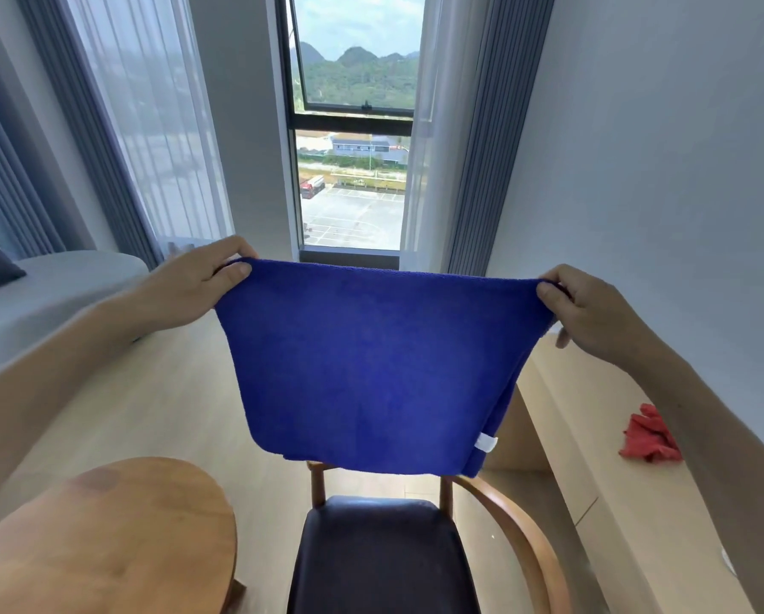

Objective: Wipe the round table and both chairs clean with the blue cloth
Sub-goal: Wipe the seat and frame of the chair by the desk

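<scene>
The blue cloth hangs spread out in the air in front of me, a white tag at its lower right corner. My left hand pinches its upper left corner and my right hand pinches its upper right corner. Below the cloth stands a wooden chair with a dark padded seat and a curved wooden armrest; the cloth hides its far part. The round wooden table is at the lower left, beside the chair. Only one chair is in view.
A pale wooden counter runs along the right wall with a red cloth lying on it. A grey sofa with a dark cushion sits at the left. A tall window with curtains is straight ahead.
</scene>
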